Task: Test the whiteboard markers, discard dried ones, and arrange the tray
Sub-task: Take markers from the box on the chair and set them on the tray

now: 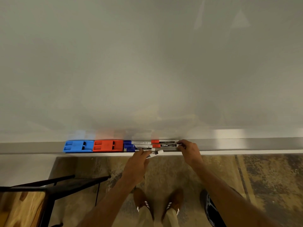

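Note:
A metal tray (pixel 229 145) runs along the foot of the whiteboard (pixel 147 63). In it lie a blue eraser (pixel 78 146), a red eraser (pixel 108 145), three blue-capped markers (pixel 139 145) side by side and two red-capped markers (pixel 164 143) to their right. My left hand (pixel 137 163) pinches a white marker (pixel 155 154) just in front of the tray's edge, tilted up to the right. My right hand (pixel 188 149) touches the right ends of the red-capped markers with curled fingertips.
A wooden table with a black metal frame (pixel 32 194) stands at lower left. Below the tray are a patterned floor and my two brown shoes (pixel 157 205). A dark round object (pixel 208 205) lies by my right forearm.

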A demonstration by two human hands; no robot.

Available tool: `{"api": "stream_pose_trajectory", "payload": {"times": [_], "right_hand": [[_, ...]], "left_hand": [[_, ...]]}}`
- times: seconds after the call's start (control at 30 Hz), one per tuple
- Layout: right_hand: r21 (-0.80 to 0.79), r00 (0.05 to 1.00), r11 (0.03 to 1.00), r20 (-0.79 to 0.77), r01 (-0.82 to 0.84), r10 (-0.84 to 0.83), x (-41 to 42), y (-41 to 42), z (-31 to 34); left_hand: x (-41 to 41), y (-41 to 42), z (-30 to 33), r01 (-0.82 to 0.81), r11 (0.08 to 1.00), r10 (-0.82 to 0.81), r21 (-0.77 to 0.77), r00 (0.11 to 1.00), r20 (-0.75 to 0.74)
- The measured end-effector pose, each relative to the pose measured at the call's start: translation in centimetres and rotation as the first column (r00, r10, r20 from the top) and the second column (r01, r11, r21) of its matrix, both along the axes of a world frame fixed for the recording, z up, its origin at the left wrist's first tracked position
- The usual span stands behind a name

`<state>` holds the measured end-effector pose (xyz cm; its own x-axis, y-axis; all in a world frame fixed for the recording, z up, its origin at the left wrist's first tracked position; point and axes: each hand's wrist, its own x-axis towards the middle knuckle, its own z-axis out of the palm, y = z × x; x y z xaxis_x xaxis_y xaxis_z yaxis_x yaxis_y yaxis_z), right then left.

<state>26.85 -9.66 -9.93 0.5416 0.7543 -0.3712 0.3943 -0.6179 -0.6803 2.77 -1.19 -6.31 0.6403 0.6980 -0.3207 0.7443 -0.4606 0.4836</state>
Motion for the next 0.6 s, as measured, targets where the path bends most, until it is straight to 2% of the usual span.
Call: {"api": "stream_pose_trajectory", "payload": {"times": [0.17, 0.27, 0.37, 0.43, 0.5, 0.57, 0.6], "right_hand": [[-0.130, 0.964, 0.977, 0.185, -0.170, 0.192, 0.4, 0.5, -0.1], [-0.184, 0.925, 0.955, 0.263, -0.231, 0.274, 0.5, 0.7, -0.3], [-0.186, 0.914, 0.953, 0.288, -0.238, 0.285, 0.4, 0.8, -0.5], [-0.181, 0.928, 0.960, 0.271, -0.212, 0.256, 0.3, 0.8, -0.5], [-0.136, 0.962, 0.982, 0.224, -0.127, 0.156, 0.1, 0.7, -0.1], [-0.014, 0.996, 1.000, 0.086, -0.011, 0.013, -0.2, 0.4, 0.9], [0.057, 0.999, 0.998, -0.037, 0.034, -0.032, -0.5, 0.2, 1.5]], "left_hand": [[0.4, -0.3, 0.4, -0.096, 0.995, 0.098, -0.035, 0.994, 0.055], [0.5, -0.4, 0.4, -0.094, 0.994, 0.098, -0.047, 0.992, 0.080], [0.6, -0.3, 0.1, -0.050, 0.998, 0.053, -0.030, 0.993, 0.102], [0.7, -0.1, -0.2, -0.023, 1.000, 0.024, -0.014, 0.994, 0.108], [0.9, 0.0, -0.3, -0.024, 1.000, 0.023, 0.004, 0.993, 0.120], [1.3, 0.2, -0.3, -0.026, 0.999, 0.020, 0.046, 0.990, 0.138], [1.6, 0.2, -0.2, -0.024, 0.997, 0.014, 0.074, 0.991, 0.136]]}}
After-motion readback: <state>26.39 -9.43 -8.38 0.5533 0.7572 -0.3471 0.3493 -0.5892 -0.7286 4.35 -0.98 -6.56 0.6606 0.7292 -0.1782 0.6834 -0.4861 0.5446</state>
